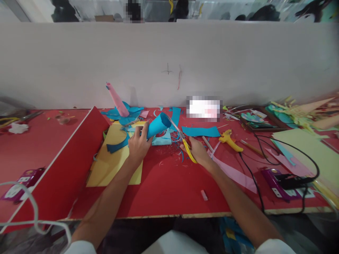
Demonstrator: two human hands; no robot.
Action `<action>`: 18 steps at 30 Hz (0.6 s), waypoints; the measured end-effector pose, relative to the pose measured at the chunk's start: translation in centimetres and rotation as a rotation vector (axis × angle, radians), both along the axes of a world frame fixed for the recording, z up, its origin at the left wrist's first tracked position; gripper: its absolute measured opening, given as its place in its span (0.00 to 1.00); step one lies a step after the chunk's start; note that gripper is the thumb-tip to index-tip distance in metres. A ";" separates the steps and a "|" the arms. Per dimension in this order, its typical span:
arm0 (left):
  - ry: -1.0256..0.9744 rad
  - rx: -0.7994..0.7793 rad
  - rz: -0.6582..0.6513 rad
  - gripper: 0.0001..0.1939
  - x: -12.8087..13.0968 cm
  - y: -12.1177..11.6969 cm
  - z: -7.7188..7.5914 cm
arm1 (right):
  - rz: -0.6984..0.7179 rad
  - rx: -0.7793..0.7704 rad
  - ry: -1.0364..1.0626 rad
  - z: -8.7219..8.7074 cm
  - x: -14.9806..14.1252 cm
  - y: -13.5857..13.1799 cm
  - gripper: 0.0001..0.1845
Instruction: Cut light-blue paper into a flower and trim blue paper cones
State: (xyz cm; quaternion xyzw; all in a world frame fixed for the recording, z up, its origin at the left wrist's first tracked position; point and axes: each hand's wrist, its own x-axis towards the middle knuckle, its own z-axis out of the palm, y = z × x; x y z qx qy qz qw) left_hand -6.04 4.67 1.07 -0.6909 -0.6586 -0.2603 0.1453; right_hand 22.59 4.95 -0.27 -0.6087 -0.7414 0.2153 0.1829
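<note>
My left hand is wrapped round a blue paper tube, its open end tilted up and to the right. In my right hand is a pair of scissors with yellow handles. The scissor blades point up and left, close to the tube's rim; whether they touch it I cannot tell. Below the tube lie a light blue paper piece and many thin paper clippings. A blue paper strip rests right of the scissors. Yellow sheets lie under and beside my left hand, with a curved blue piece on them.
A pink paper cone stands on blue petal shapes at the back. To the right are a yellow glue gun with a black cord, a pink strip and a purple power strip. A red divider bounds the left.
</note>
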 end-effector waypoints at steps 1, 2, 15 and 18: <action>0.005 -0.005 0.003 0.34 0.1 0.0 0.1 | 0.007 0.002 0.019 -0.2 0.0 0.0 0.14; 0.008 -0.012 0.004 0.34 0.1 -0.1 0.1 | 0.012 0.007 0.035 -0.3 0.0 0.0 0.14; 0.002 -0.026 0.002 0.34 0.3 -0.3 -0.1 | 0.020 0.036 0.020 -0.4 0.2 0.2 0.17; -0.017 -0.038 0.009 0.34 0.3 -0.3 0.0 | 0.018 0.048 -0.008 -0.2 0.2 0.1 0.18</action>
